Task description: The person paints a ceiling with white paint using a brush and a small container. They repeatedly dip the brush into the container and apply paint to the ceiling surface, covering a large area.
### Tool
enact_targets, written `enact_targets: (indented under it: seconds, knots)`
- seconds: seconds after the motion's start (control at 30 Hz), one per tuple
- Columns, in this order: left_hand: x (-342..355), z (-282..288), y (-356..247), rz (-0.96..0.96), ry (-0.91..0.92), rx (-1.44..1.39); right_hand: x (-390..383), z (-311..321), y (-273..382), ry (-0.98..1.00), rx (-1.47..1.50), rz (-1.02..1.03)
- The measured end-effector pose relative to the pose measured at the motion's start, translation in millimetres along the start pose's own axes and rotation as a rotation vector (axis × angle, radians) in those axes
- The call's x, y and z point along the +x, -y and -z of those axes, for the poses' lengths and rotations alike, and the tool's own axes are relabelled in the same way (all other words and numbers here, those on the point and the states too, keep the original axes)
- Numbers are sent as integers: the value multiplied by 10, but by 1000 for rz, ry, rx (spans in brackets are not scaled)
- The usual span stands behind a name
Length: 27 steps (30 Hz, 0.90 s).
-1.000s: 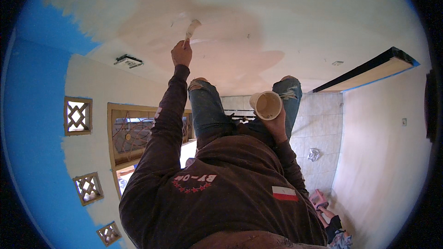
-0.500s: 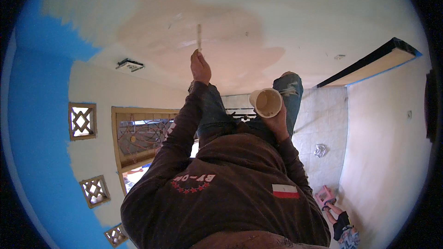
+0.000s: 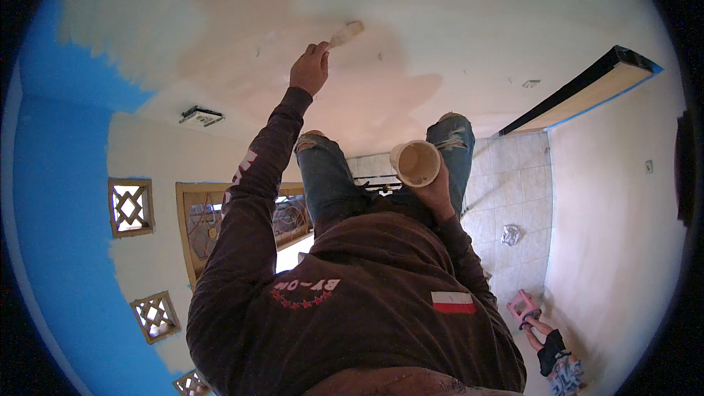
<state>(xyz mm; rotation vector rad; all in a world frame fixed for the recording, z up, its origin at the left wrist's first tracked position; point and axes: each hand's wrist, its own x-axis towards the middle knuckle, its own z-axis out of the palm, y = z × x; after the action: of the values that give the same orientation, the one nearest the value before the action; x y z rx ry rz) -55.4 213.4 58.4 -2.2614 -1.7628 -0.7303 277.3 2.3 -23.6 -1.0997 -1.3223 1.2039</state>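
My left hand (image 3: 309, 70) is closed round the handle of a flat paintbrush (image 3: 346, 33). The arm is stretched forward, and the brush's pale bristles are at the wall (image 3: 330, 95), which has a pinkish patch over a whitish-green surface. Close in front of my body, my right hand (image 3: 438, 194) grips a round off-white tub (image 3: 419, 163) from its right side. The tub's open mouth faces up and its inside is beige with darker smudges. How much it holds I cannot tell.
Blue paint (image 3: 66, 176) covers the left side, beside lattice vents (image 3: 130, 205) and a wood-framed window (image 3: 198, 213). A switch box (image 3: 202, 116) sits on the wall. On the right are a black-edged panel (image 3: 579, 92), pale tiles (image 3: 506, 176), a pink stool (image 3: 523, 306) and another person (image 3: 557, 359).
My left hand has moved forward and up with the paintbrush, which now tilts to the right instead of standing straight. The tub in my right hand has shifted slightly left.
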Motion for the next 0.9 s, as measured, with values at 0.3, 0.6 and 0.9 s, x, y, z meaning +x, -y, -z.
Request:
enact_targets:
  seconds: [0.3, 0.6, 0.9]
  knots:
    - [-251, 69, 413, 144, -27, -9, -8, -8, 117, -4, 2, -8]
    - [-566, 368, 1014, 180, -19, 73, 8, -12, 174, 8, -18, -11]
    - [-983, 595, 1524, 349, 30, 160, 11, 6, 145, 16, -17, -16]
